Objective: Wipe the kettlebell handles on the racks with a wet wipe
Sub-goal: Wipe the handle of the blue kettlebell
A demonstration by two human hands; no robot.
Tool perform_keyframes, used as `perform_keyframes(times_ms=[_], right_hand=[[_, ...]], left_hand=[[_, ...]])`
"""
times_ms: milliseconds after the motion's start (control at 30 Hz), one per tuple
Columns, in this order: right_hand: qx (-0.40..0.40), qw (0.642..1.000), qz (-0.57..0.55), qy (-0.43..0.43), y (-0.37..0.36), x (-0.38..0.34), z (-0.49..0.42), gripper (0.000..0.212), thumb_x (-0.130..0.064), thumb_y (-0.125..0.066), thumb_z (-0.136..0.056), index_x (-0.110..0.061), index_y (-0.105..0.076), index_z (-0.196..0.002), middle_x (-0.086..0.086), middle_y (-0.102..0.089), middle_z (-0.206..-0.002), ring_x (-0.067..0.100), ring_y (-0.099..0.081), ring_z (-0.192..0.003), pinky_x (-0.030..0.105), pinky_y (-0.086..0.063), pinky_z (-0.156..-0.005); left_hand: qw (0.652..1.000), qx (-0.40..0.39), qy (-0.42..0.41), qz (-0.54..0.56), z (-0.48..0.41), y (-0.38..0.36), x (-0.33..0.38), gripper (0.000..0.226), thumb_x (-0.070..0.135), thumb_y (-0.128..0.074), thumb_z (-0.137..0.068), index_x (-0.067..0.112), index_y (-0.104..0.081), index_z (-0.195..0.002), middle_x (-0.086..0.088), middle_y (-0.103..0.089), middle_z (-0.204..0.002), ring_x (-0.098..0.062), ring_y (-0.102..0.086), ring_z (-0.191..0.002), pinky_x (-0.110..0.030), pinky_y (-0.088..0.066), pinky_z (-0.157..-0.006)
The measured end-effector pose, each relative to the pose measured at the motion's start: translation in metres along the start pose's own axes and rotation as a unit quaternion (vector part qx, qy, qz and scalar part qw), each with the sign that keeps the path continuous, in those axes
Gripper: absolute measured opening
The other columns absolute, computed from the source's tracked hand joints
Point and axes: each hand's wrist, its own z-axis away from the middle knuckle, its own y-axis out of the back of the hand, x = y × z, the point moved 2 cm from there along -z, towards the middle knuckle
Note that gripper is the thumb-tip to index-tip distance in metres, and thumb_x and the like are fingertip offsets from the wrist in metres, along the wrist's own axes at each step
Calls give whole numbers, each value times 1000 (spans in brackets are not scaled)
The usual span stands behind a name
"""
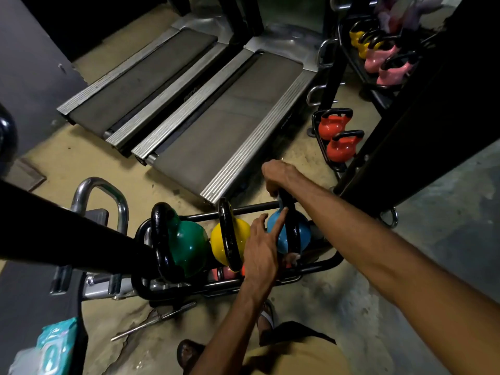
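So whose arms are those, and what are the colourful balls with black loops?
The camera sits on a person's head and looks down, so those are that person's own arms. The balls are kettlebells, heavy gym weights with black handles. A green kettlebell, a yellow kettlebell and a blue kettlebell sit in a low black rack on the floor. The right hand grips the top of the blue one's handle; the white bit under it is probably the wet wipe. The left hand lays straight fingers against that kettlebell. Behind are two treadmills. A pack of wipes lies at the bottom left.
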Motion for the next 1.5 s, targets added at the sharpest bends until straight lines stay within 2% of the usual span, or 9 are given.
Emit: perform_keyframes(times_ms=[267,367,467,700,867,967,1133,1300,1500], right_hand=[[138,990,2,35,-17,9,52,16,-19,-74,-88,-9,-69,-99,7,-66,-86,24,-63,-79,26,-45,-65],[127,991,-38,31,-54,4,95,17,-18,-72,-90,-10,-67,-104,5,-62,-93,22,-67,-91,27,-52,-73],[110,992,-36,60,-88,-2,122,21,-24,-72,-91,-11,-72,-108,4,-62,-113,20,-63,-104,29,-55,-88],[225,970,-82,44,-59,19,53,13,-21,-74,-87,-8,-75,-89,8,-65,-98,25,-66,-93,31,-51,-69],[158,954,-253,-31,-41,45,-2,13,-21,-78,-78,-8,-78,-80,5,-69,-68,18,-69,-70,21,-45,-58],[83,880,-460,-87,-56,67,-16,10,-15,-78,-80,-6,-77,-85,2,-73,-74,10,-68,-69,20,-45,-55],[74,656,-734,-161,-95,81,-14,20,3,-73,-74,-1,-77,-94,11,-77,-87,24,-74,-79,25,-55,-59],[161,583,-787,-126,-117,70,18,13,6,-69,-83,-6,-69,-87,9,-71,-78,20,-68,-71,27,-61,-67],[322,717,-616,-57,-137,52,96,9,-20,-80,-81,-18,-72,-82,-7,-74,-82,5,-70,-78,16,-53,-71]], left_hand=[[996,34,55,61,5,-2,-11,129,71,-80,-62,13,-20,-159,-11,-31,-160,-27,-32,-145,-41,-36,-116],[995,31,69,59,4,0,-10,130,66,-83,-61,13,-18,-160,-10,-28,-163,-26,-27,-149,-39,-29,-119],[994,57,82,34,3,-7,-14,127,54,-92,-57,6,-28,-155,-15,-42,-155,-32,-41,-142,-45,-41,-114],[994,32,81,71,4,0,-8,130,65,-87,-58,15,-21,-158,-8,-27,-162,-25,-30,-147,-38,-32,-117],[996,35,63,45,4,6,-5,132,66,-86,-59,18,-16,-160,-8,-27,-161,-25,-30,-146,-38,-33,-117],[998,31,51,34,2,6,-4,133,65,-87,-58,25,-13,-160,-8,-23,-163,-26,-28,-147,-41,-34,-116],[999,7,33,7,-9,10,0,136,62,-91,-52,35,-12,-159,-9,-21,-164,-28,-25,-149,-47,-38,-115],[1000,-12,5,7,-14,14,1,135,56,-93,-53,31,-13,-160,-10,-19,-165,-29,-25,-149,-47,-37,-116],[996,-51,-69,15,-20,22,-9,134,45,-96,-55,29,-16,-161,-10,-22,-163,-30,-32,-145,-43,-43,-108]])
